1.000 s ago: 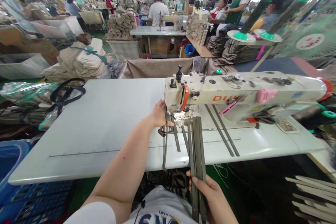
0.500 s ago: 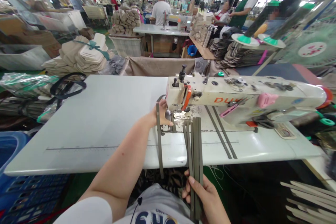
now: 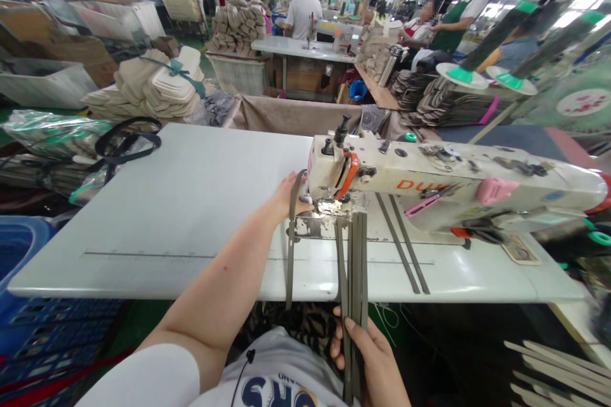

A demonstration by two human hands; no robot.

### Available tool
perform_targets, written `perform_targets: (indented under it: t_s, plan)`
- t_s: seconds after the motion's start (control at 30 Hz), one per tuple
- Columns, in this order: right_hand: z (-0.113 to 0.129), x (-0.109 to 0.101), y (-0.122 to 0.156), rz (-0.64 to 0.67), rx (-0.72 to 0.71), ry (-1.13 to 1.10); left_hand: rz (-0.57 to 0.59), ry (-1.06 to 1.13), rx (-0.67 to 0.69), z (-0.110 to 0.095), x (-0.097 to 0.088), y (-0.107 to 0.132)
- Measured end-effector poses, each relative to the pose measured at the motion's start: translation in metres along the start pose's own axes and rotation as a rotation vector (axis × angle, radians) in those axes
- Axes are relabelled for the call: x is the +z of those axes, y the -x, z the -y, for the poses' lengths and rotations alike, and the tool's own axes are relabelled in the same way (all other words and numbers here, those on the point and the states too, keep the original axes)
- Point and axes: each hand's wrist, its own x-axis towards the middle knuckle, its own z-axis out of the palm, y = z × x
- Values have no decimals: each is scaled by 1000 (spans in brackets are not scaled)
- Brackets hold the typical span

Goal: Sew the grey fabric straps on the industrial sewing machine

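My left hand lies beside the needle area of a white sewing machine, thumb and fingers apart, some fingertips hidden by the machine head. Over that hand loops a narrow grey-brown strip, its end hanging past the table's front edge. My right hand, low in front of the table, is closed around a bundle of similar strips. The bundle's far ends reach up to the machine bed near the presser foot. Two more strips lie on the bed and table to the right.
The pale table carries a printed ruler line. A blue basket stands at left, light strips at lower right. Thread cones rise behind the machine. Beyond are stacked fabric pieces and a person in a white shirt.
The camera view has shifted slightly. The strip looped over my left hand sits a little differently and its loop shows more. My right hand keeps its hold on the bundle.
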Motion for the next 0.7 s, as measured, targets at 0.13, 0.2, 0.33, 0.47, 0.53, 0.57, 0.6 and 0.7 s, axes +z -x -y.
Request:
perform_targets:
  t_s: [0.13,0.2,0.33,0.47,0.53,0.57,0.6,0.7]
  plan:
    - [-3,-1,-3,-1,-11,28,-32,-7,-41,-4,6,-2]
    - [-5,-2,-4,-9,-22,38,-34,-20,-50,-6,5,-2]
    - [-8,-1,-4,-17,-46,27,11,-39,-15,-11,-5,0]
    - [-6,2,-2,-12,-90,15,27,-32,9,-12,-9,0]
    - [-5,3,-1,-13,-98,16,6,-20,-10,-9,-4,-2]
    - [-5,4,-1,-16,-98,15,-10,-12,-16,-8,0,-4]
    - [-5,4,-1,-19,-97,14,-25,-2,-14,-6,4,-6]
    - [-6,5,-2,-27,-96,16,-32,36,14,-2,13,-13]
